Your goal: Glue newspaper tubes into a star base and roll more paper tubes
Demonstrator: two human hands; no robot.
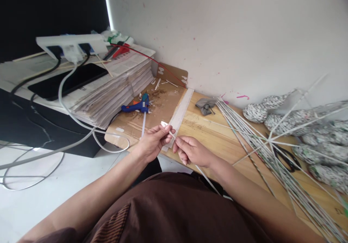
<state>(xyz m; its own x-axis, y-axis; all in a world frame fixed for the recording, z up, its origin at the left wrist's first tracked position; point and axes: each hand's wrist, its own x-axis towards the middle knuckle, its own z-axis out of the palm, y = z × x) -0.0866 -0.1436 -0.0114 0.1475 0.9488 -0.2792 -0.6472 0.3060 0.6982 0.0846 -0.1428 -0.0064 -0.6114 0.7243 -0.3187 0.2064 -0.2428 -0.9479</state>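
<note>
Over the front edge of the table, both my hands are closed on one thin white paper tube (173, 135). Its wider, flattened tip pokes out above the thumb of my left hand (156, 139), which pinches it near that end. Just to the right, my right hand (191, 150) grips the same tube between thumb and curled fingers. A pale length, apparently its tail, runs down below the right hand towards my lap. Beyond the left hand a blue glue gun (137, 106) lies on a stained cardboard sheet (163, 100).
Long rolled paper sticks (252, 141) lie at right, under a star-shaped frame of sticks (269, 140). Black-handled scissors (286, 158) and woven paper pieces (255, 112) are nearby. At left, a newspaper stack (116, 94) bears a phone (67, 80) and a power strip (72, 42); cables hang down.
</note>
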